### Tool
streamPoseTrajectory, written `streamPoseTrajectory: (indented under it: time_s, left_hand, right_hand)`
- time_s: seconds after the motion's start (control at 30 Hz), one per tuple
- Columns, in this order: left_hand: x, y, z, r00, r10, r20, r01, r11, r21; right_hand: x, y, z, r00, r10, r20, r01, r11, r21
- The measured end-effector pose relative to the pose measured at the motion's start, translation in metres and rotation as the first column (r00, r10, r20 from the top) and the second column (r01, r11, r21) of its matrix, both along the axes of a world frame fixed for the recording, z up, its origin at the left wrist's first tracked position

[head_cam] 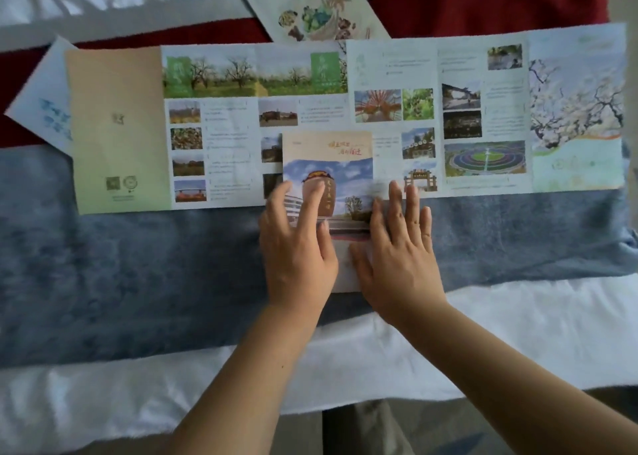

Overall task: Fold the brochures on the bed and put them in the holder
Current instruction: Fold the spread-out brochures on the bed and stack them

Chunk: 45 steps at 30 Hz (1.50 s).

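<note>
Left grip (pixel 297 247) and right grip (pixel 397 257), released and flat, press one folded jar-photo paper brochure (pixel 331 168) beneath them on the bed (pixel 138 264); the long colourful paper brochure (pixel 224 126) beyond lies unfolded, holder unseen.

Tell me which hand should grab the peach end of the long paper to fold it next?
Probably the left hand: it lies nearer the peach panel at the long brochure's left end. The right hand sits farther off, flat on the folded brochure's right edge.

Blue-grey blanket (pixel 138 264), dark red runner (pixel 483 5), photo-printed brochure (pixel 345 109).
</note>
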<state>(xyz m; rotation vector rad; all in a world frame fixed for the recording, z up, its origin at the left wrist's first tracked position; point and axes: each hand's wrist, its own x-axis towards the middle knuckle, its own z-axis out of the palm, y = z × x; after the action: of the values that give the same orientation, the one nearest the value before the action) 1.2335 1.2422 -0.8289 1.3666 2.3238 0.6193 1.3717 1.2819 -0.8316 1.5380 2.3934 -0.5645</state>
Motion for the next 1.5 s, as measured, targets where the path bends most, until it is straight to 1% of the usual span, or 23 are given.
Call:
streamPoseTrajectory:
  time_s: [0.1,0.17,0.27,0.37,0.5,0.57,0.73,0.87,1.0,1.17,1.27,1.33,1.4,1.5]
  left_hand:
    - [-0.029,-0.019,0.0,0.991,0.07,0.114,-0.083,0.991,0.108]
    - [-0.055,-0.031,-0.001,0.986,0.101,0.13,-0.123,0.977,0.175]
    - [-0.101,-0.051,0.004,0.983,0.148,0.107,-0.169,0.962,0.215]
    - [-0.152,-0.074,0.009,0.976,0.21,0.051,-0.216,0.954,0.21]
    - [-0.214,-0.113,0.017,0.955,0.297,0.023,-0.294,0.927,0.232]
    - [-0.246,-0.134,0.02,0.943,0.331,0.021,-0.325,0.912,0.248]
    - [-0.32,-0.187,0.027,0.908,0.417,-0.042,-0.394,0.885,0.248]
    - [-0.376,-0.214,0.023,0.917,0.392,-0.075,-0.368,0.903,0.22]
    - [-0.417,-0.231,0.012,0.922,0.384,-0.058,-0.369,0.913,0.175]
    - [-0.432,-0.243,-0.005,0.925,0.378,-0.033,-0.374,0.923,0.092]
    - [-0.434,-0.25,-0.014,0.927,0.371,-0.063,-0.366,0.928,0.074]
    - [-0.433,-0.254,-0.016,0.912,0.405,-0.063,-0.402,0.914,0.062]
    - [-0.431,-0.256,-0.017,0.899,0.437,-0.034,-0.434,0.899,0.058]
    - [-0.428,-0.26,-0.014,0.902,0.431,0.014,-0.431,0.902,0.034]
  right_hand:
    - [-0.029,-0.007,0.0,0.996,0.087,0.034,-0.087,0.996,0.012]
    - [-0.054,-0.014,0.0,0.988,0.15,0.036,-0.151,0.989,0.001]
    - [-0.097,-0.028,0.003,0.972,0.233,0.032,-0.232,0.972,-0.033]
    - [-0.145,-0.048,0.009,0.944,0.33,0.028,-0.327,0.943,-0.066]
    - [-0.211,-0.077,0.016,0.896,0.444,0.033,-0.44,0.894,-0.086]
    - [-0.247,-0.092,0.018,0.88,0.475,0.02,-0.471,0.876,-0.103]
    - [-0.337,-0.133,0.018,0.869,0.493,-0.04,-0.494,0.861,-0.119]
    - [-0.391,-0.158,0.012,0.903,0.419,-0.097,-0.431,0.88,-0.201]
    - [-0.428,-0.172,0.006,0.912,0.392,-0.123,-0.41,0.885,-0.219]
    - [-0.441,-0.187,-0.002,0.921,0.365,-0.137,-0.388,0.894,-0.224]
    - [-0.442,-0.194,-0.002,0.92,0.354,-0.168,-0.385,0.897,-0.216]
    - [-0.442,-0.196,-0.001,0.92,0.358,-0.159,-0.385,0.902,-0.197]
    - [-0.443,-0.198,0.0,0.923,0.362,-0.132,-0.382,0.903,-0.196]
    - [-0.445,-0.2,0.001,0.928,0.357,-0.11,-0.373,0.905,-0.207]
